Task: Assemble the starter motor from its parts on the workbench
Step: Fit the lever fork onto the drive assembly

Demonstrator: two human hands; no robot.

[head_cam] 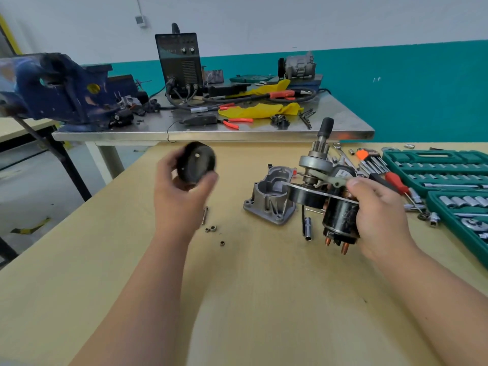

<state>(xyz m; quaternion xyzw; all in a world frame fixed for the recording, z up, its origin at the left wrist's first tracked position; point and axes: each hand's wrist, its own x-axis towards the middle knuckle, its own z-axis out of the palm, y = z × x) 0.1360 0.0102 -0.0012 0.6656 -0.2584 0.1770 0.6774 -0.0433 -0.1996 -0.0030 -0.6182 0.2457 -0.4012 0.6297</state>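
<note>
My left hand (182, 199) holds a round black end cap (196, 162) lifted above the wooden workbench (237, 299). My right hand (380, 215) grips the starter motor sub-assembly (338, 207): a black solenoid with copper terminals pointing down, a flat plate, a grey fork lever and the pinion shaft (322, 143) sticking up. The grey aluminium nose housing (269, 199) lies on the bench just left of that assembly. A long bolt (204, 215) and small nuts (211, 229) lie between my hands.
Green socket set cases (449, 180) and loose screwdrivers and hex keys (377, 165) crowd the right side. A socket extension (307, 228) lies under the assembly. Behind stands a steel table (211, 130) with a blue vise (52, 88), a welder (179, 64), pliers and yellow rags.
</note>
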